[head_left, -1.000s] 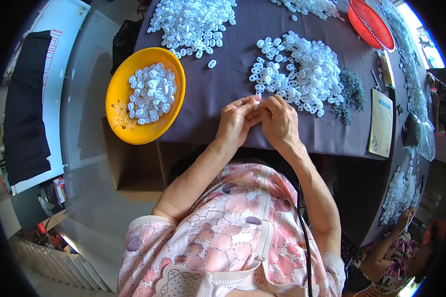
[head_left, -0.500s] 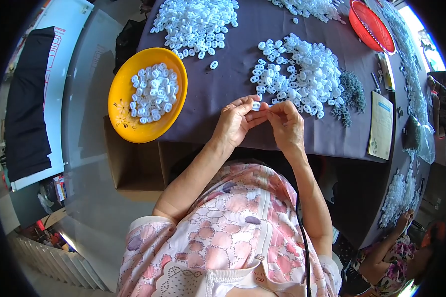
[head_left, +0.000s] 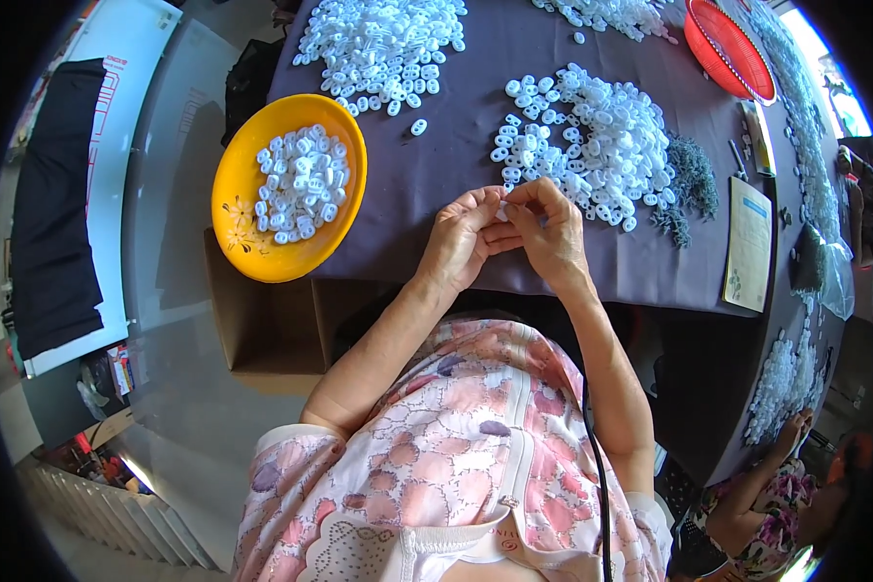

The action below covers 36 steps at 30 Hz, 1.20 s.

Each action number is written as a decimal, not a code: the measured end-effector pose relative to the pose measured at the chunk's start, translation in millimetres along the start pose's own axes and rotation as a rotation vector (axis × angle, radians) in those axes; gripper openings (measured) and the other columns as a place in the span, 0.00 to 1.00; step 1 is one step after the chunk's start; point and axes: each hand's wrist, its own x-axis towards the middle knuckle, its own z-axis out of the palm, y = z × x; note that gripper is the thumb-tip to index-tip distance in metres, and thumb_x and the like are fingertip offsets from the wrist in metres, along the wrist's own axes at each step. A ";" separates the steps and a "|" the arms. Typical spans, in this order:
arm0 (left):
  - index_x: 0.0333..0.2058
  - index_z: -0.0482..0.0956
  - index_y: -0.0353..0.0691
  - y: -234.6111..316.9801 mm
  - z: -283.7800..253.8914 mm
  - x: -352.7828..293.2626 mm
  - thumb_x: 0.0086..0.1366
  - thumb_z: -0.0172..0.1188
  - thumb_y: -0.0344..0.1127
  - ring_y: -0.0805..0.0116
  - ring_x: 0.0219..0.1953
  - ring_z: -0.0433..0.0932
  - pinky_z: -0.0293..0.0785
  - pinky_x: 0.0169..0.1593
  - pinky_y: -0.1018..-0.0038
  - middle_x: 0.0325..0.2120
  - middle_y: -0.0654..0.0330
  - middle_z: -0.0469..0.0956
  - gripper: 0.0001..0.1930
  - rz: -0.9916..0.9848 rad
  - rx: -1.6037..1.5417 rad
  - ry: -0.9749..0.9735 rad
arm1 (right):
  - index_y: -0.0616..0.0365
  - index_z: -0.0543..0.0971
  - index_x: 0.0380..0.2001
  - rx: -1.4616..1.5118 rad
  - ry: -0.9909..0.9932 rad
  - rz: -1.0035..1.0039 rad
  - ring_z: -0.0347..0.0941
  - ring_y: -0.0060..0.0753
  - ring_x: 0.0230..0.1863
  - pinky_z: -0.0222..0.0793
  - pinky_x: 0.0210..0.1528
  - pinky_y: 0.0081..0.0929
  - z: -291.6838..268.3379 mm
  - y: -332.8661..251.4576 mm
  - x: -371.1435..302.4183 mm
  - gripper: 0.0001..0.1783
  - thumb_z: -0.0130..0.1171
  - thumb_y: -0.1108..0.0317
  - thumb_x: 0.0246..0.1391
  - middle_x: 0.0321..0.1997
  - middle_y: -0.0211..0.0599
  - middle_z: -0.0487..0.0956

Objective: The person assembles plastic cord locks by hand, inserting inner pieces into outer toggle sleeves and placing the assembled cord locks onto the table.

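A person's two bare hands meet over the near edge of a dark cloth-covered table (head_left: 427, 184). The left hand (head_left: 461, 241) has its grip closed on a small white piece (head_left: 501, 209), held at its fingertips. The right hand (head_left: 551, 235) touches the same piece; whether its grip holds anything cannot be told. Just beyond lies a heap of white pieces (head_left: 619, 145); a yellow bowl (head_left: 237, 247) with more stands left.

hands (head_left: 452, 244) together at small white piece (head_left: 501, 208) | white heap (head_left: 613, 141) on dark tablecloth (head_left: 427, 179) | yellow bowl (head_left: 274, 114) left
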 end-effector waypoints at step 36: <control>0.25 0.73 0.39 -9.2 14.6 -19.3 0.63 0.54 0.35 0.85 0.16 0.64 0.62 0.19 0.85 0.16 0.69 0.72 0.09 0.413 0.650 0.249 | 0.62 0.72 0.28 0.822 0.191 0.243 0.72 0.19 0.28 0.72 0.32 0.17 24.2 12.5 -8.4 0.05 0.58 0.76 0.50 0.28 0.31 0.75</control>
